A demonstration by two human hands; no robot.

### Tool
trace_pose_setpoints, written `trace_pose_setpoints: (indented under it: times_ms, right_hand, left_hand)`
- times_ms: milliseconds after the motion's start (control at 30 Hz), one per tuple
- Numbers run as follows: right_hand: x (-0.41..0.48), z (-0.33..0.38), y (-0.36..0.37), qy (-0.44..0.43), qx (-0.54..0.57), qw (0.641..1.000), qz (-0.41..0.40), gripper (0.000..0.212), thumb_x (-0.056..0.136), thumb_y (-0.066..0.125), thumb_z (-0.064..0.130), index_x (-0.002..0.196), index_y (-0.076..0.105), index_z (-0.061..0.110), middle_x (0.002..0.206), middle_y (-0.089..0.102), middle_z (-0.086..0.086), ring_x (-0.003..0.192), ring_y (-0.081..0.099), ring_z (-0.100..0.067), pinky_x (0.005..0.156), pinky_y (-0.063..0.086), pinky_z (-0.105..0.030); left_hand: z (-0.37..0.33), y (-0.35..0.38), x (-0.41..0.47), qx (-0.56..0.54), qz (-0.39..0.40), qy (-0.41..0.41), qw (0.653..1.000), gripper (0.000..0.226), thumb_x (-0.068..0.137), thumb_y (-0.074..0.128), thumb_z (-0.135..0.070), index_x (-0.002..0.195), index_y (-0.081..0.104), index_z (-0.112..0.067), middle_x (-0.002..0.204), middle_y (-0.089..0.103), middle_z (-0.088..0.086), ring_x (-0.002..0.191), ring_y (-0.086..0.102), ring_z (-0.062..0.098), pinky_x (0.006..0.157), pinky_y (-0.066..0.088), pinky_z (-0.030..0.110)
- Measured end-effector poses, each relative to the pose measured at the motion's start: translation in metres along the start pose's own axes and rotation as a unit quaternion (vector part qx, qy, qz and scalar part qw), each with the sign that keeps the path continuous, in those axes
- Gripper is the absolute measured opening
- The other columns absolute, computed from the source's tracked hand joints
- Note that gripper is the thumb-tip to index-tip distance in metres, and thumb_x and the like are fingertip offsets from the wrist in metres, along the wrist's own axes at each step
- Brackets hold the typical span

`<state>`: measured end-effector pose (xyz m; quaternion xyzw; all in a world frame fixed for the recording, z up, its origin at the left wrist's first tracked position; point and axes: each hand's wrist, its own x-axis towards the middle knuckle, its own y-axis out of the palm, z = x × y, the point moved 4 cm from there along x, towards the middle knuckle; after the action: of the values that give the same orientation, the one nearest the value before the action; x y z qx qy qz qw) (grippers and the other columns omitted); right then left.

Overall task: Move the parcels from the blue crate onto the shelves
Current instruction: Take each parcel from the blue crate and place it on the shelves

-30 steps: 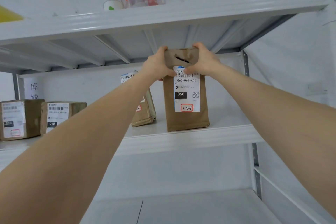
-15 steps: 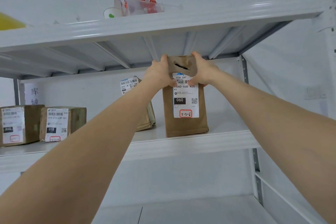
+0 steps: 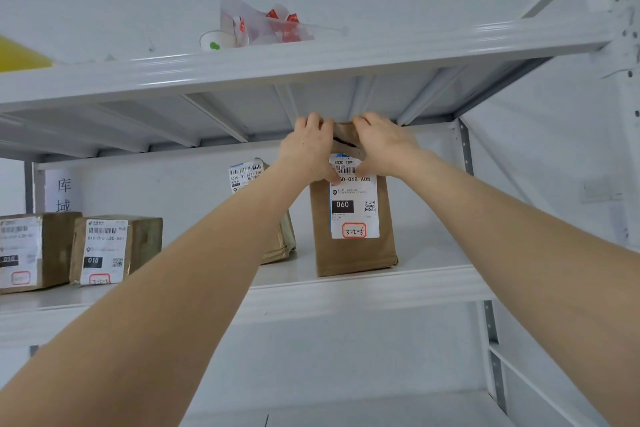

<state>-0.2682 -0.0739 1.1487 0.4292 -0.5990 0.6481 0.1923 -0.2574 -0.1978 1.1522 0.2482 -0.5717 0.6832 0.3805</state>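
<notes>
Brown parcel [image 3: 353, 253] marked 060 stands upright on the middle shelf [image 3: 346, 291], base near the front edge, just right of a leaning parcel [image 3: 284, 241]. Both grips are closed on its folded top, just under the upper shelf [image 3: 311, 61]. Left grip [image 3: 306, 149] wraps the top-left corner, right grip [image 3: 384, 146] the top-right. The parcel body is entirely below them. Box 010 [image 3: 117, 246] and an edge box [image 3: 31, 250] sit well apart on the left.

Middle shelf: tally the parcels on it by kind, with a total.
Cardboard boxes: 2
Brown paper parcels: 2, the 060 parcel and one partly hidden
Total: 4
</notes>
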Motion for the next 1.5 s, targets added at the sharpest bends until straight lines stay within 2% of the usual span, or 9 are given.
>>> trace_pose_setpoints:
  times_ms: [267,567,733,900,1200,1500]
  right_hand:
    - [0.001,0.005,0.006,0.023,0.002,1.000,0.002,0.080,0.070,0.084,0.023,0.133,0.038,0.007,0.137,0.038,-0.008,0.129,0.039,-0.026,0.090,0.042,-0.037]
    - [0.009,0.002,0.019,0.022,0.014,1.000,-0.013,0.080,0.070,0.083,0.022,0.134,0.037,0.007,0.137,0.037,-0.007,0.131,0.035,-0.024,0.083,0.042,-0.035]
    - [0.017,-0.002,0.031,0.018,0.017,1.000,-0.018,0.083,0.070,0.084,0.021,0.136,0.036,0.006,0.138,0.036,-0.008,0.132,0.032,-0.025,0.093,0.043,-0.040]
    - [0.025,-0.006,0.041,0.014,0.021,0.999,-0.021,0.083,0.069,0.084,0.019,0.136,0.036,0.006,0.138,0.036,-0.009,0.133,0.031,-0.025,0.096,0.043,-0.041]
    - [0.038,-0.012,0.061,0.018,0.023,0.999,-0.025,0.089,0.067,0.085,0.021,0.139,0.034,0.007,0.140,0.035,-0.008,0.135,0.030,-0.025,0.098,0.043,-0.041]
    - [0.050,-0.017,0.079,0.027,0.025,0.999,-0.027,0.089,0.068,0.084,0.018,0.139,0.033,0.008,0.140,0.034,-0.008,0.130,0.036,-0.027,0.093,0.044,-0.041]
  left_hand:
    - [-0.008,0.003,0.002,0.030,-0.006,-0.004,1.000,0.095,0.062,0.084,-0.045,0.134,0.036,-0.006,0.131,0.039,0.010,0.124,0.039,0.027,0.092,0.044,0.039]
    - [-0.006,0.015,0.007,0.021,-0.006,-0.009,1.000,0.095,0.064,0.084,-0.042,0.136,0.034,-0.006,0.133,0.036,0.010,0.126,0.035,0.026,0.091,0.045,0.039]
    - [-0.003,0.023,0.011,0.019,-0.012,-0.010,1.000,0.095,0.065,0.083,-0.042,0.136,0.033,-0.007,0.134,0.035,0.010,0.127,0.034,0.026,0.090,0.045,0.037]
    - [-0.002,0.032,0.017,0.015,-0.015,-0.014,1.000,0.094,0.066,0.083,-0.041,0.137,0.032,-0.007,0.134,0.035,0.009,0.128,0.034,0.026,0.091,0.045,0.036]
    - [0.003,0.050,0.029,0.009,-0.020,-0.010,1.000,0.094,0.065,0.084,-0.040,0.136,0.033,-0.006,0.135,0.035,0.010,0.128,0.034,0.026,0.095,0.042,0.035]
    - [0.008,0.071,0.043,0.011,-0.023,-0.009,1.000,0.095,0.065,0.084,-0.040,0.137,0.032,-0.005,0.135,0.035,0.010,0.128,0.034,0.027,0.097,0.042,0.035]
